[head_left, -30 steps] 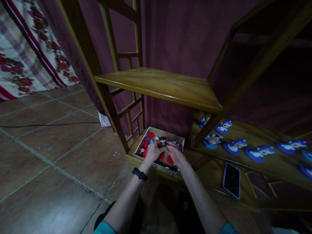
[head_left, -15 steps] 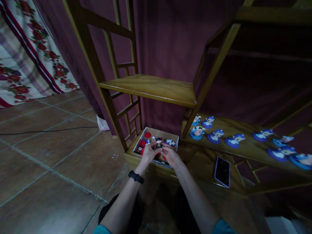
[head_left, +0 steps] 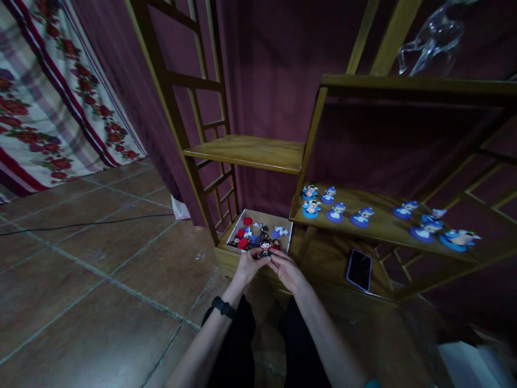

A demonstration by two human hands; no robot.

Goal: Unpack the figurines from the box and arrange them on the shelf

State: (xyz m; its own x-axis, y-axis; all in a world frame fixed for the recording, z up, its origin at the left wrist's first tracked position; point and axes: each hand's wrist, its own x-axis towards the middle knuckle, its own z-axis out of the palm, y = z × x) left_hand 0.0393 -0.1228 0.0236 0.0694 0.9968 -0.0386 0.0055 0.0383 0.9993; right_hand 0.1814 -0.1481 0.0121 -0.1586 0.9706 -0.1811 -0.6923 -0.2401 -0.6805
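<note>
Between my two hands is a small black-haired figurine (head_left: 265, 246) in red and black on a dark base. My left hand (head_left: 249, 264) grips its base from the left, fingers closed. The fingers of my right hand (head_left: 284, 267) pinch the base from the right side. Just beyond the hands, a white-rimmed cardboard box (head_left: 271, 218) holds several loose figurine pieces and red and blue discs (head_left: 247, 221). The hands cover part of the box's near side.
Figurines on blue and purple bases (head_left: 335, 212) stand along the wooden shelf (head_left: 379, 229) to the right. A phone (head_left: 359, 269) lies on the lower board. Above the box juts a bare-wood shelf (head_left: 246, 151). A clear horse ornament (head_left: 434, 40) stands upper right.
My hands, with the figurine between them, have drawn back toward the box's near edge, showing more of its contents. The view has shifted, bringing the clear horse ornament into sight.
</note>
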